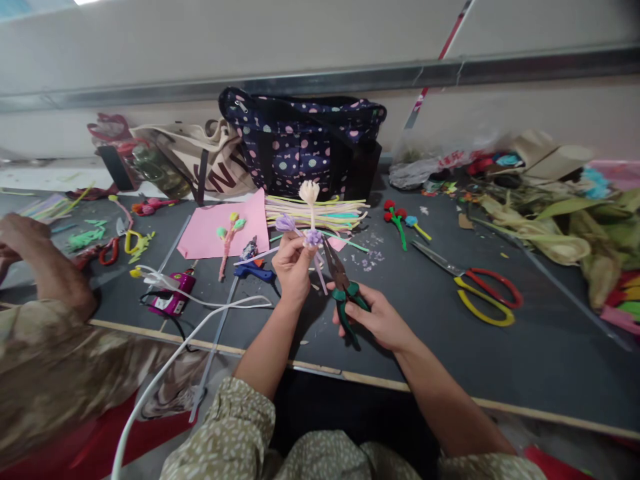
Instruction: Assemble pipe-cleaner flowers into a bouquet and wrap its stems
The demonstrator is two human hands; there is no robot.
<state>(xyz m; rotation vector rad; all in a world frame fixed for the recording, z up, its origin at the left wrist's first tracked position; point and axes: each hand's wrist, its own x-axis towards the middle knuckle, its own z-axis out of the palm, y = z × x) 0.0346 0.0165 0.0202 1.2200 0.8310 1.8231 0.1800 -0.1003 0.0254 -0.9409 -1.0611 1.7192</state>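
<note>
Overall, largest item first: dark table (pixel 450 373), with a dark patterned bag (pixel 305 150) standing at its back edge. Next down, a pink sheet (pixel 197 230) lies in front of the bag, left of a bundle of fuzzy stems (pixel 345 215). Big scissors (pixel 504 283) lie partly open at right, well apart from both hands. Right hand (pixel 375 313) is closed around the green handles of the pliers (pixel 341 279); their tips sit right beside a purple flower (pixel 313 238), but whether they bite on anything cannot be told. Left hand (pixel 294 267) pinches the flower between thumb and fingers, above the table near its middle. A cream flower head (pixel 310 192) rises just above it. Smallest: lilac scraps (pixel 370 259) on the tabletop. Risk, as judged: tips this near the fingertips could nip skin if the pliers slip; too hard a squeeze could sever a stem or crush petals; a loose pinch could let the flower twist.
</note>
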